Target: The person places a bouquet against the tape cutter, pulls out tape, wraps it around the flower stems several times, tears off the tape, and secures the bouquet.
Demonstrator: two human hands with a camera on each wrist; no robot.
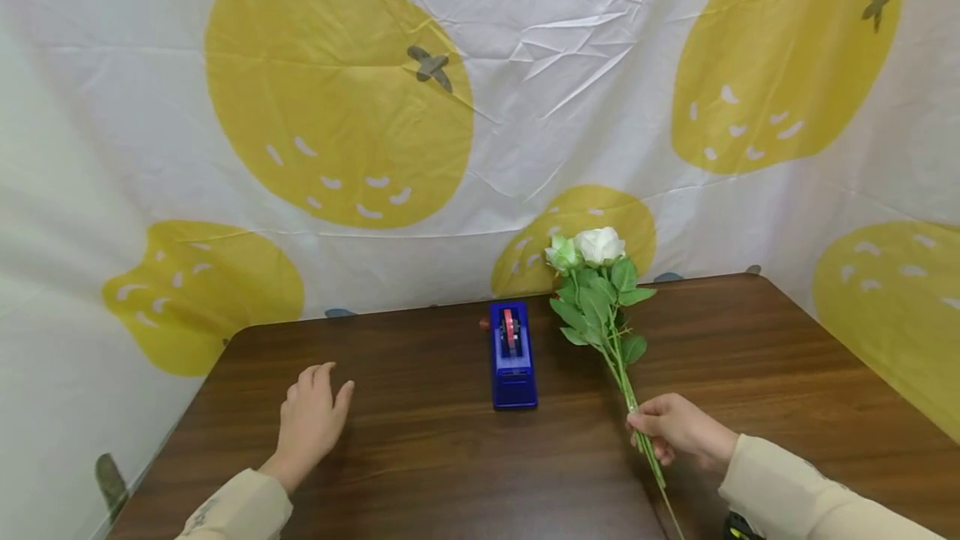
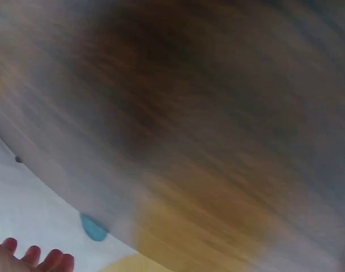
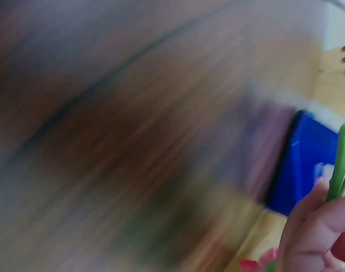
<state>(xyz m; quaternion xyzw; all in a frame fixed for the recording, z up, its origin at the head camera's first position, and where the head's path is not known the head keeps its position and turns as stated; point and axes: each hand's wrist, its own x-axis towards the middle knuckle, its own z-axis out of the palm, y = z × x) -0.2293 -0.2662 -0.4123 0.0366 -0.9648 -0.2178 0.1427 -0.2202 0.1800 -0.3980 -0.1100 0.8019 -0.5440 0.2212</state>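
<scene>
My right hand [image 1: 678,427] pinches the green stems of a bunch of artificial roses [image 1: 600,311] in the head view. Its white and pale green blooms point away toward the cloth, and the stem ends stick out below the hand. In the right wrist view, the thumb and fingers [image 3: 314,232] grip the stems [image 3: 342,164]. My left hand [image 1: 309,415] hovers over the left part of the table, holding nothing, with relaxed fingers. Between the hands, nearer the roses, stands a blue tape dispenser [image 1: 513,357] with a red-centred roll.
The brown wooden table [image 1: 420,440] meets a white cloth with yellow fruit prints [image 1: 337,98] at its back edge. Partly hidden under the right sleeve is a small black and yellow object [image 1: 741,526]. A small red thing [image 1: 484,324] shows beside the dispenser.
</scene>
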